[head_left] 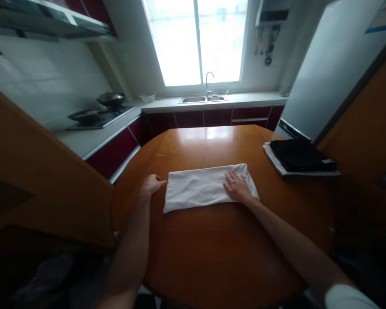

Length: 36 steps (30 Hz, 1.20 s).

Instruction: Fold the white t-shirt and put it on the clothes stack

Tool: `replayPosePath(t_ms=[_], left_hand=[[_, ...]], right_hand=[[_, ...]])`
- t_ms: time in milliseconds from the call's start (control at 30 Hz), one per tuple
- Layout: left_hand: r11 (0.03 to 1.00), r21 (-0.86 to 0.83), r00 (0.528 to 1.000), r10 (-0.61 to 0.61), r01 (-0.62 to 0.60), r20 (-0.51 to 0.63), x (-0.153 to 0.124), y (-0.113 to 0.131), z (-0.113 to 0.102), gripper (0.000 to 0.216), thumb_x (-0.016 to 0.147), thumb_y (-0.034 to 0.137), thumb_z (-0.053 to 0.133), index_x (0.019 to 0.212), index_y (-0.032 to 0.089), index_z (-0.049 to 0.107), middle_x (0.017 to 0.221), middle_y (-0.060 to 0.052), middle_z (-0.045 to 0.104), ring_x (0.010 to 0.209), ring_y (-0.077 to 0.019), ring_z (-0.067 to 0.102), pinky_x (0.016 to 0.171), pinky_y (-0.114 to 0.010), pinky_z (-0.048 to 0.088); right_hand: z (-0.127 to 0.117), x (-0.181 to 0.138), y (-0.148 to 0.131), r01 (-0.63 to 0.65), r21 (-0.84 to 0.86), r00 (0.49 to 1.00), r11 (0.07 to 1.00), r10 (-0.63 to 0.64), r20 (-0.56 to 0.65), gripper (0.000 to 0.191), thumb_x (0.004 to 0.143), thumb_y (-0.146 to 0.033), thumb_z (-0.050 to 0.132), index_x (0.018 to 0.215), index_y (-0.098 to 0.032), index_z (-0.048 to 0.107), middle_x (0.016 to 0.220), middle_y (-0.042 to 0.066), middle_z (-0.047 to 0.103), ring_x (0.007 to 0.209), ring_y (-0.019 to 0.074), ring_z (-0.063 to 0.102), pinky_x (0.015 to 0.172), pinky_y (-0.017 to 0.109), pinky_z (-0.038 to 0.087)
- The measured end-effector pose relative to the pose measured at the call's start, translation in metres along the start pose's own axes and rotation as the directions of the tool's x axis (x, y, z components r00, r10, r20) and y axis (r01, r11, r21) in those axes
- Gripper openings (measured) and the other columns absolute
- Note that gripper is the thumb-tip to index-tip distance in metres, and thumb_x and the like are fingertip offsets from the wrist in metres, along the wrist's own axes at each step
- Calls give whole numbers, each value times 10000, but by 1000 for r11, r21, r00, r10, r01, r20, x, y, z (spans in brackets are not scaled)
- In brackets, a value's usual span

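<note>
A white cloth (196, 188), folded into a long rectangle with a few soft wrinkles, lies across the middle of the wooden table (212, 240). My right hand (237, 186) rests flat on its right part, fingers spread. Just off the cloth's left edge is my left hand (152, 184), with its thumb and fingers a little apart and pointing toward the cloth; nothing shows in it. Whether its tips touch the edge I cannot tell.
On the table's right side lies a stack of folded dark cloth (300, 155) over white cloth (273, 159). Beyond the table are a counter with a sink (202, 99), a stove with pans (111, 99) at left, and a fridge (334, 64) at right.
</note>
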State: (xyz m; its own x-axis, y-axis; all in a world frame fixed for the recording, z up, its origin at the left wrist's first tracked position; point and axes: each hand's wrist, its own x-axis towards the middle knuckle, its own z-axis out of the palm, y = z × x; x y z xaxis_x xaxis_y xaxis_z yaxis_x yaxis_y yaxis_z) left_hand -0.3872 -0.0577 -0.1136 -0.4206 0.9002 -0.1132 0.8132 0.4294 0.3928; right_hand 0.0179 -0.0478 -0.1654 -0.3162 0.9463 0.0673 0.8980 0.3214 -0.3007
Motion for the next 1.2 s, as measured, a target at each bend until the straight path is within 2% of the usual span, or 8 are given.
replayPosePath(t_ms=[100, 267, 733, 867, 933, 1000, 1067, 1200], left_hand=[[990, -132, 994, -42, 56, 104, -4, 0, 5, 244, 706, 382, 799, 759, 153, 733, 724, -89, 739, 738, -234, 715, 607, -247, 488], [974, -223, 990, -10, 41, 138, -5, 5, 19, 197, 668, 316, 827, 729, 148, 744, 683, -58, 727, 653, -180, 671, 571, -228, 454], [924, -359, 988, 150, -130, 29, -18, 22, 24, 152, 541, 114, 742, 653, 154, 649, 637, 15, 633, 645, -165, 608, 578, -235, 416], [903, -392, 984, 171, -175, -45, -20, 33, 22, 192, 589, 113, 723, 741, 154, 612, 724, 4, 642, 689, -155, 606, 613, -230, 445], [852, -465, 971, 216, -239, -103, -24, 43, 20, 239, 621, 126, 733, 821, 153, 604, 793, -11, 651, 730, -153, 619, 643, -230, 472], [752, -566, 940, 299, -337, -161, -31, 57, 21, 303, 672, 161, 748, 941, 151, 608, 856, -24, 653, 756, -147, 629, 666, -231, 496], [650, -631, 895, 406, -423, -182, -41, 72, 26, 425, 716, 207, 763, 1106, 160, 601, 918, -28, 652, 736, -129, 625, 657, -228, 506], [537, -672, 790, 602, -509, -117, -67, 102, 58, 644, 729, 230, 796, 1317, 202, 536, 1023, -43, 665, 672, -93, 604, 614, -213, 506]], right_hand=[[4, 0, 2, 0, -23, 1000, 1000, 0, 1, 595, 1021, -398, 361, 1558, -143, 381, 1663, 136, 258, 1545, 256, 201, 1235, 531, 110], [8, -1, 5, 2, -49, 1000, 999, -3, -17, 588, 1020, -400, 340, 1549, -151, 397, 1657, 132, 277, 1539, 263, 218, 1223, 561, 154], [13, 0, 8, 14, -63, 999, 998, -16, -39, 566, 1026, -410, 340, 1535, -176, 423, 1647, 143, 304, 1527, 275, 247, 1210, 577, 167], [4, -1, 0, 21, -21, 984, 1000, -25, -178, 570, 1031, -433, 353, 1493, -122, 471, 1615, 202, 344, 1518, 341, 236, 1190, 650, 130], [-1, -1, -8, 88, 134, 955, 987, -45, -294, 552, 1017, -433, 379, 1422, -100, 550, 1534, 219, 457, 1458, 342, 347, 1188, 598, 224], [-3, -2, -21, 191, 380, 938, 905, -54, -342, 513, 1000, -442, 403, 1307, -111, 647, 1377, 205, 599, 1304, 311, 524, 1101, 502, 412], [0, -4, -36, 232, 637, 959, 735, -65, -276, 493, 967, -493, 454, 1188, -136, 712, 1199, 172, 690, 1085, 275, 649, 916, 427, 548], [13, -7, -61, 27, 946, 995, 322, -102, 6, 532, 829, -620, 624, 1067, -158, 742, 994, 106, 745, 810, 224, 703, 699, 362, 592]])
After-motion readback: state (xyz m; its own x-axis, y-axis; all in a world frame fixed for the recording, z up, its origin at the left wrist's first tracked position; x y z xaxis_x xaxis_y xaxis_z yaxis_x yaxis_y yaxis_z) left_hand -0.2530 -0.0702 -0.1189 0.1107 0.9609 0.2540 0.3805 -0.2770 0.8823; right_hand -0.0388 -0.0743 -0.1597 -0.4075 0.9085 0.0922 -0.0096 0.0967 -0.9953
